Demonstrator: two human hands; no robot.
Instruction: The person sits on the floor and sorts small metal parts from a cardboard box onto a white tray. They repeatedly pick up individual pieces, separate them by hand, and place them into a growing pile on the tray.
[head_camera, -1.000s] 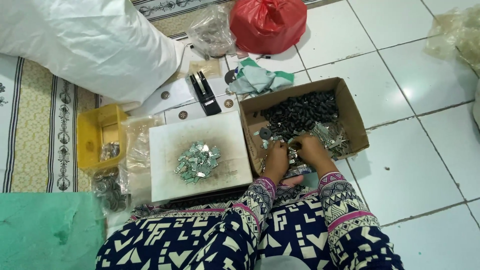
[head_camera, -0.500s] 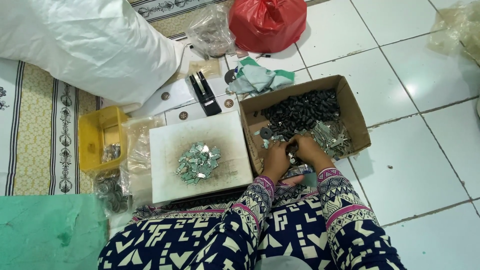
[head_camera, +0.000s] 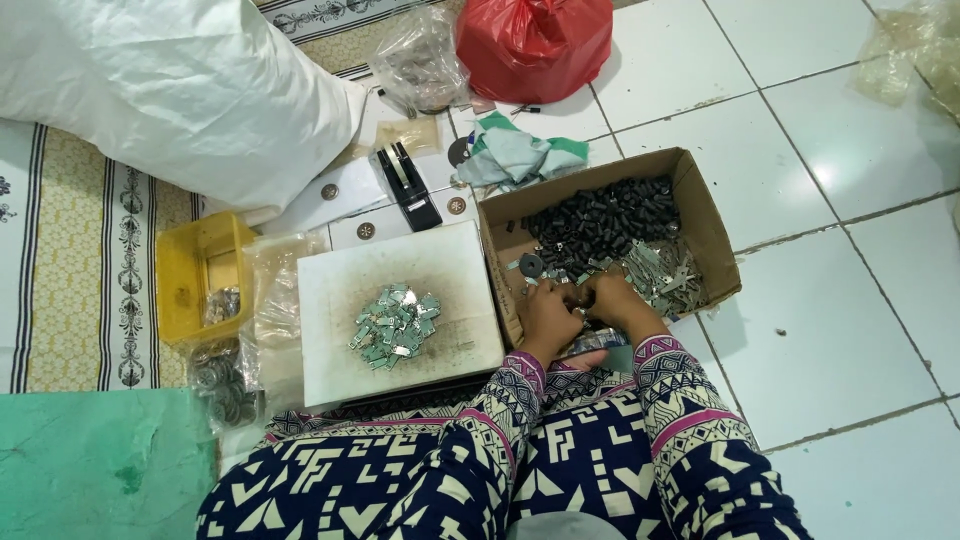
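We are seeing one cardboard box (head_camera: 700, 215), one yellow tray (head_camera: 190, 275), one white board (head_camera: 455, 285), one red bag (head_camera: 535, 40), and two hands (head_camera: 548, 318) (head_camera: 618, 300) working.

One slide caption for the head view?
Both hands meet over small parts in a cardboard box, beside a white board.

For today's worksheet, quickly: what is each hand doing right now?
Left hand: fingers curled over the near end of the cardboard box, on small parts; exact hold cannot be told.
Right hand: curled beside it, touching it; hold cannot be told.
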